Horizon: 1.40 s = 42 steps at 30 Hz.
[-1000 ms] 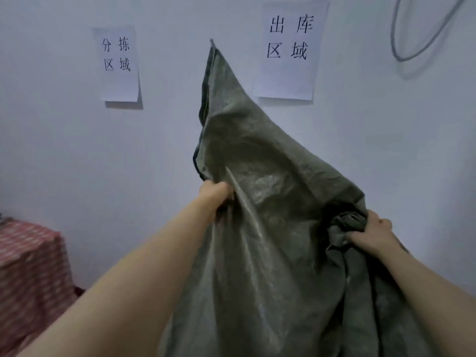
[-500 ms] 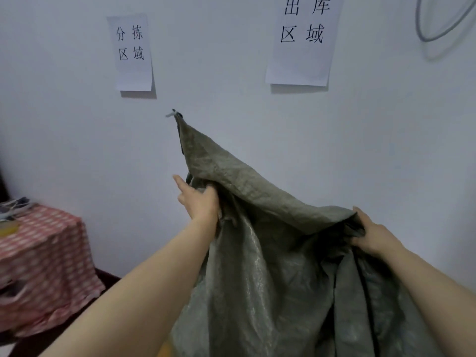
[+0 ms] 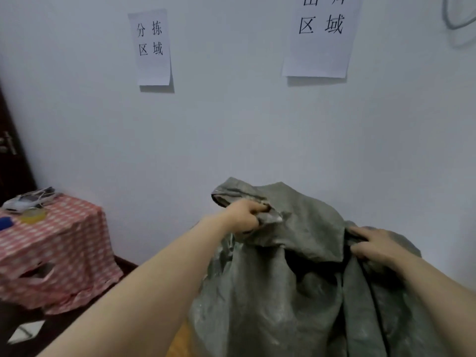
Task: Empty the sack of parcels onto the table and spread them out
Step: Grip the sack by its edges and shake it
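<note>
Gripping the grey-green sack [image 3: 296, 266], left hand [image 3: 244, 215] fisted on its fold, right hand [image 3: 373, 243] pinching its edge

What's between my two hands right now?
In the head view, only sack cloth spans from left hand to right hand; no parcels show.

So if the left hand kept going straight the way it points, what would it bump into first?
Probably the white wall. The left hand, gripping the sack, points forward at it; depth is unclear.

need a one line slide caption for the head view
Both hands, left hand and right hand, grip the bunched grey-green sack before a white wall with two paper signs.
</note>
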Each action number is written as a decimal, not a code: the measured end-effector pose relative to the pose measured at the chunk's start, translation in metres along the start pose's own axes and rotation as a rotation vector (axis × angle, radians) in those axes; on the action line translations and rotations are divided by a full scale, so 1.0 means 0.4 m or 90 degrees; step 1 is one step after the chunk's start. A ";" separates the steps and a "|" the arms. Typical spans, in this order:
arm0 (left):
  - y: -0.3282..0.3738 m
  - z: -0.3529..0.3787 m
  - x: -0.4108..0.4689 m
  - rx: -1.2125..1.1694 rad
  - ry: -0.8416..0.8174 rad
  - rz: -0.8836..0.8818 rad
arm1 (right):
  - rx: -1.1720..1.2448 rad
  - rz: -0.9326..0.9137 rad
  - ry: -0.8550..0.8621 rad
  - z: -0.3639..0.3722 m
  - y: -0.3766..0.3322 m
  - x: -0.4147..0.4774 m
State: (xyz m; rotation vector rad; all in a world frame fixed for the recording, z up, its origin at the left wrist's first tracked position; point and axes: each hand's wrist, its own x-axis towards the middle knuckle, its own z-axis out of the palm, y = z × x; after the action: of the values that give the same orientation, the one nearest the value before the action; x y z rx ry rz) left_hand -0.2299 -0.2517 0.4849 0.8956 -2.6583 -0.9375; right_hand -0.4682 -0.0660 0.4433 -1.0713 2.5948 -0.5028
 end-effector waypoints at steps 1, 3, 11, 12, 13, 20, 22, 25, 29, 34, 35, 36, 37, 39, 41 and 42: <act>-0.018 0.033 -0.002 0.003 -0.134 -0.057 | -0.018 -0.012 -0.032 0.008 0.005 -0.001; -0.047 0.091 -0.006 0.061 -0.307 -0.150 | -0.057 -0.021 -0.130 0.028 0.010 -0.009; -0.068 0.209 -0.020 0.113 -0.334 -0.149 | -0.180 0.012 -0.313 0.146 0.007 -0.047; -0.063 0.208 -0.021 0.104 -0.331 -0.135 | -0.183 0.011 -0.304 0.163 0.003 -0.052; -0.060 0.205 -0.022 0.094 -0.327 -0.120 | -0.188 0.008 -0.288 0.177 -0.001 -0.057; -0.051 0.200 -0.022 0.117 -0.268 -0.044 | -0.202 -0.012 -0.153 0.273 -0.004 -0.064; -0.048 0.198 -0.026 0.122 -0.246 -0.033 | -0.204 -0.026 -0.146 0.288 -0.009 -0.070; -0.050 0.192 -0.028 0.114 -0.219 -0.023 | -0.254 -0.042 -0.119 0.293 -0.020 -0.076; -0.020 0.155 -0.016 0.106 -0.138 0.004 | -0.277 -0.048 -0.028 0.215 -0.036 -0.065; 0.094 0.053 0.013 0.040 0.110 0.064 | -0.235 -0.074 0.207 0.008 -0.075 -0.052; 0.114 0.032 0.022 0.023 0.158 0.072 | -0.232 -0.082 0.245 -0.032 -0.086 -0.053; 0.133 0.011 0.031 0.008 0.202 0.080 | -0.227 -0.092 0.278 -0.069 -0.098 -0.054; 0.153 -0.011 0.037 -0.003 0.244 0.089 | -0.219 -0.103 0.307 -0.102 -0.109 -0.053; 0.193 -0.050 0.042 -0.019 0.327 0.100 | -0.202 -0.136 0.370 -0.163 -0.131 -0.056; 0.231 -0.076 0.036 -0.043 0.400 0.092 | -0.188 -0.167 0.437 -0.200 -0.149 -0.062; 0.240 -0.078 0.032 -0.060 0.431 0.086 | -0.174 -0.178 0.457 -0.204 -0.154 -0.064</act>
State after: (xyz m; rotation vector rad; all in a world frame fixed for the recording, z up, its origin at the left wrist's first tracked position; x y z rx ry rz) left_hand -0.2754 -0.2158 0.5686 0.8149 -2.0477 -0.5812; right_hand -0.4446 -0.0713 0.5460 -1.5946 3.2113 -0.7187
